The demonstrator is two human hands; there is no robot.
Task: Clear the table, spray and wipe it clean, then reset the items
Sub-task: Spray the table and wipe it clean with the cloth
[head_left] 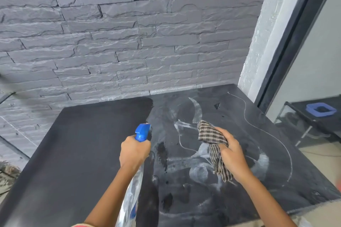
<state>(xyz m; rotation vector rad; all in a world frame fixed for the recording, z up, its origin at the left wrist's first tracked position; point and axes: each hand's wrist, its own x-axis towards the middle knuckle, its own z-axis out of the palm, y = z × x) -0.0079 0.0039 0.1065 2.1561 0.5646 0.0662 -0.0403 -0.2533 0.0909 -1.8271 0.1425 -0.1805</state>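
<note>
The left hand [134,150] is clamped on the neck of a clear spray bottle [135,180] with a blue nozzle, held over the dark bench [83,143]. The right hand [231,151] grips a bunched checked cloth [212,140] above the bench's chalky, wet right half.

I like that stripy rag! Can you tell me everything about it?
The checked cloth is thin woven fabric in brown and cream squares. It is bunched up, not flat. The right hand grips its middle, one end poking up, the other dangling down. It hangs just over the smeared, wet part of the dark table.
</note>
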